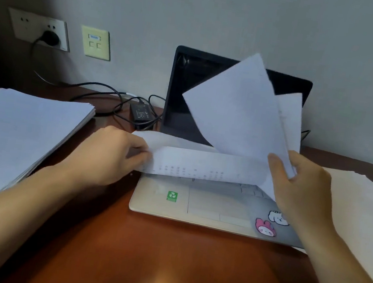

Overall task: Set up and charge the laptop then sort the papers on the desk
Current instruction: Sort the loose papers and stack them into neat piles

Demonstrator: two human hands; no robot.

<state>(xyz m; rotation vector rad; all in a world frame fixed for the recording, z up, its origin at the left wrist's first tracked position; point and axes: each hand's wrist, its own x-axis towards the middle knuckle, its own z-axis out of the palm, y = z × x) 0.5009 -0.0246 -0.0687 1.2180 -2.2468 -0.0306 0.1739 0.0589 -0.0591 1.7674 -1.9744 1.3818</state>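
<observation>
My left hand (111, 154) pinches the edge of a sheet (201, 165) lying over the laptop (207, 207) keyboard; my right hand (300, 185) grips raised sheets (238, 110) above it, thumb in front.

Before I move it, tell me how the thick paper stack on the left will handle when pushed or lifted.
The paper stack looks thick, so probably heavy for one hand. Its right edge is stepped, so pushed sideways the loose sheets would likely shear apart. The desk is glossy, so the whole pile may slide easily.
</observation>
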